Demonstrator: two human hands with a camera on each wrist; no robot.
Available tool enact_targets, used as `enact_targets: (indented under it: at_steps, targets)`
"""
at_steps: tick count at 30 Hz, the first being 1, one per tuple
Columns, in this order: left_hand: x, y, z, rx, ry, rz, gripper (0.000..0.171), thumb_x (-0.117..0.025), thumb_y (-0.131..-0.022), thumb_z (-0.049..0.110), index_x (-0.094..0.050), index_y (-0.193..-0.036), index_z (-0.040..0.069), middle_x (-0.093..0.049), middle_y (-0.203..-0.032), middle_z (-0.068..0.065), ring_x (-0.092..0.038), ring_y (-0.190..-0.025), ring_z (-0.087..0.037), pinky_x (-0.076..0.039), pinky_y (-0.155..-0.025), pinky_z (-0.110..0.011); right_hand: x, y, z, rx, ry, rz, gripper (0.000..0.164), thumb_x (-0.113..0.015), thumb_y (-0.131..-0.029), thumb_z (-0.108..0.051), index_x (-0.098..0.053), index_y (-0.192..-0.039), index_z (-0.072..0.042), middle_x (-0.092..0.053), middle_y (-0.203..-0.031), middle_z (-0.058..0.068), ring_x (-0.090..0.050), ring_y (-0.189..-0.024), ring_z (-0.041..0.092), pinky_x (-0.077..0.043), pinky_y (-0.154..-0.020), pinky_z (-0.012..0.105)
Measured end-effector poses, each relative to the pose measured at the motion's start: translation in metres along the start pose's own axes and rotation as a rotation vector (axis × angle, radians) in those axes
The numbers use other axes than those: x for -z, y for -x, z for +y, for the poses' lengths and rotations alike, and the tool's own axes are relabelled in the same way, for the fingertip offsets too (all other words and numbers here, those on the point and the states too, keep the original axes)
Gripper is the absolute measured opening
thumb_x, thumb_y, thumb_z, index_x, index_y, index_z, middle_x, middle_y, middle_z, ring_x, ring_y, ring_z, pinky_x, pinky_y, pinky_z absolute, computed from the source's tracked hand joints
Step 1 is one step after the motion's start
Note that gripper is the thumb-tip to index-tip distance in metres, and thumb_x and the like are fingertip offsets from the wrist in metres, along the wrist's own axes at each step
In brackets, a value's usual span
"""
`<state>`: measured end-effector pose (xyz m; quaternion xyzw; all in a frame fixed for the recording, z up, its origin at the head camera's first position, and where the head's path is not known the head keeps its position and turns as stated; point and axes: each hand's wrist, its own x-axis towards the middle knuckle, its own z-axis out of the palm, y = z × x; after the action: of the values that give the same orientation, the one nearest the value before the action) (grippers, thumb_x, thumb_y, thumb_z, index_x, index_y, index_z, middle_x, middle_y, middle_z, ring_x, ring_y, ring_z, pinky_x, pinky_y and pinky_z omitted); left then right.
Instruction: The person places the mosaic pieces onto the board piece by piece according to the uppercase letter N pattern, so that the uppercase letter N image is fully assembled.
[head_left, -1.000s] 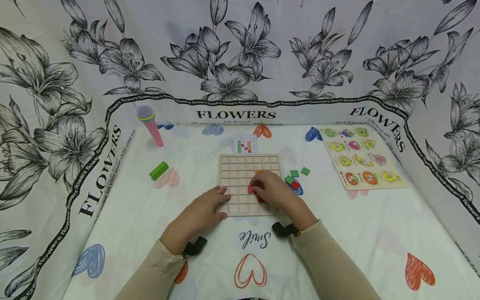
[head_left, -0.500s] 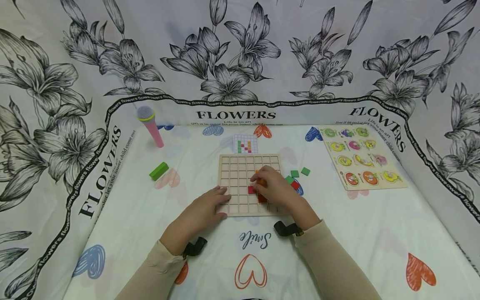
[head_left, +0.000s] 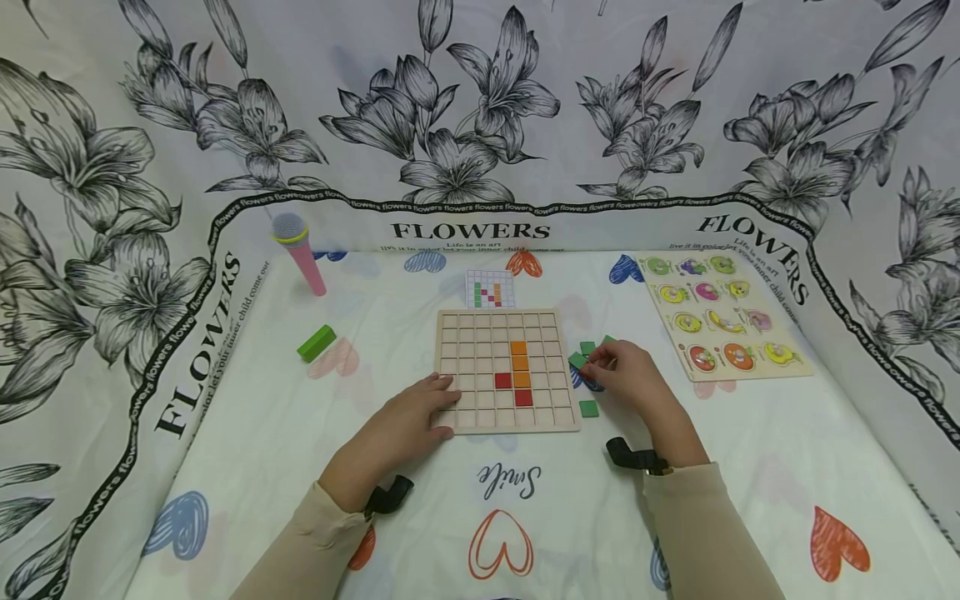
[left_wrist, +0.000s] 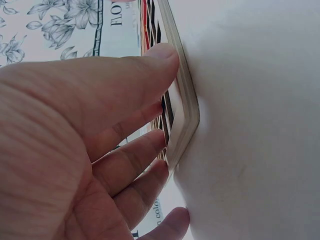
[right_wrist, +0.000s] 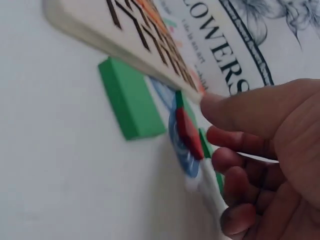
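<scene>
A wooden grid board [head_left: 468, 329] lies mid-table with three orange tiles [head_left: 520, 363] in a column and two red tiles [head_left: 523, 398] set in its squares. My left hand [head_left: 405, 421] rests at the board's left edge, fingers on its rim; the left wrist view shows the thumb [left_wrist: 162, 55] along that edge. To the right of the board my right hand [head_left: 633, 375] reaches over loose tiles, thumb and fingers loosely bent near a red tile [right_wrist: 189, 132]. A gap shows between thumb and forefinger in the right wrist view. Green tiles [head_left: 588, 409] lie around it, one partly behind the fingers.
A card with a coloured grid pattern [head_left: 490, 288] lies behind the board. At the left are a pink toy microphone [head_left: 306, 262] and a green block [head_left: 317, 343]. A fruit puzzle board [head_left: 720, 321] lies at the right. Printed cloth hangs around the table.
My right hand has moved right, off the board to the loose tiles, uncovering the orange and red tiles and a green tile beside the board. My left hand has stayed put.
</scene>
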<state>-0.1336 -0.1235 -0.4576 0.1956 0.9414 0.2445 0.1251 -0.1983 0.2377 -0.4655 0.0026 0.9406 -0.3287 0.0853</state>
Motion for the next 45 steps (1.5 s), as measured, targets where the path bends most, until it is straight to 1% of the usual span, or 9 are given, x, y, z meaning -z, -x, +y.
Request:
enact_targets:
  at_steps: [4,8,14,21,24,28,35,39,45]
  targets:
    - [0.001,0.001,0.000,0.004,0.006,-0.001,0.058,-0.078,-0.088,0.020,-0.058,-0.142,0.011,-0.039,-0.160,-0.004,-0.027,-0.151,-0.025,-0.030,-0.119,-0.050,-0.004,0.002,0.005,-0.017,-0.013,-0.028,0.019,-0.074,-0.092,-0.027,-0.069,-0.101,-0.011,-0.063,-0.096,0.007,-0.055,-0.088,0.025,-0.047,-0.074,0.034]
    - [0.001,0.002,-0.001,0.004,0.007,-0.001,0.058,-0.078,-0.088,0.021,-0.059,-0.142,0.011,-0.039,-0.160,-0.004,-0.027,-0.151,-0.025,-0.031,-0.119,-0.050,-0.008,0.001,0.004,-0.010,-0.005,-0.009,0.016,-0.075,-0.092,-0.025,-0.069,-0.099,-0.012,-0.062,-0.095,0.007,-0.055,-0.087,0.025,-0.046,-0.074,0.035]
    - [0.000,0.002,-0.003,0.002,0.002,0.000,0.058,-0.078,-0.089,0.021,-0.059,-0.142,0.011,-0.039,-0.160,-0.003,-0.027,-0.152,-0.024,-0.031,-0.119,-0.050,-0.007,0.001,0.007,-0.012,0.030,0.016,0.017,-0.072,-0.094,-0.025,-0.068,-0.103,-0.012,-0.059,-0.103,0.009,-0.054,-0.091,0.026,-0.048,-0.075,0.035]
    - [0.001,0.003,-0.002,0.011,0.004,0.006,0.058,-0.078,-0.089,0.021,-0.058,-0.143,0.013,-0.038,-0.160,-0.002,-0.026,-0.152,-0.024,-0.030,-0.119,-0.050,-0.001,0.004,0.006,-0.008,0.015,0.055,0.011,-0.068,-0.096,-0.019,-0.063,-0.104,-0.012,-0.064,-0.100,0.007,-0.057,-0.090,0.025,-0.049,-0.077,0.034]
    - [0.002,0.003,-0.002,0.005,0.011,0.004,0.058,-0.078,-0.089,0.021,-0.058,-0.143,0.012,-0.038,-0.160,-0.003,-0.026,-0.152,-0.024,-0.030,-0.119,-0.051,0.001,0.005,-0.010,0.026,-0.006,0.062,0.008,-0.065,-0.098,-0.018,-0.062,-0.104,-0.013,-0.065,-0.099,0.006,-0.057,-0.090,0.025,-0.050,-0.077,0.035]
    - [0.003,0.002,-0.002,-0.003,0.008,0.006,0.057,-0.077,-0.090,0.020,-0.058,-0.143,0.011,-0.038,-0.160,-0.004,-0.027,-0.152,-0.025,-0.030,-0.119,-0.050,-0.001,0.002,-0.045,0.109,-0.047,0.018,0.009,-0.064,-0.099,-0.017,-0.064,-0.108,-0.015,-0.066,-0.101,0.003,-0.058,-0.091,0.024,-0.054,-0.078,0.035]
    - [0.004,0.001,-0.001,0.000,0.012,-0.007,0.058,-0.078,-0.089,0.021,-0.058,-0.143,0.011,-0.039,-0.160,-0.005,-0.027,-0.151,-0.026,-0.031,-0.119,-0.051,-0.035,-0.021,-0.096,0.247,-0.038,-0.083,0.008,-0.066,-0.098,-0.017,-0.068,-0.104,-0.021,-0.067,-0.095,-0.004,-0.059,-0.089,0.020,-0.055,-0.077,0.033]
    - [0.002,0.000,-0.001,-0.004,0.002,-0.008,0.057,-0.078,-0.089,0.022,-0.058,-0.143,0.013,-0.039,-0.160,-0.004,-0.027,-0.152,-0.025,-0.030,-0.119,-0.050,-0.056,-0.033,-0.112,0.293,0.000,-0.107,0.007,-0.065,-0.098,-0.019,-0.069,-0.102,-0.022,-0.065,-0.095,-0.007,-0.058,-0.086,0.018,-0.053,-0.078,0.032]
    - [0.002,0.001,-0.001,-0.012,-0.002,-0.003,0.057,-0.078,-0.089,0.022,-0.059,-0.142,0.013,-0.040,-0.159,-0.004,-0.028,-0.151,-0.025,-0.031,-0.119,-0.049,-0.072,-0.040,-0.118,0.280,0.017,-0.115,0.005,-0.066,-0.098,-0.020,-0.070,-0.099,-0.024,-0.065,-0.095,-0.008,-0.058,-0.085,0.019,-0.052,-0.078,0.033]
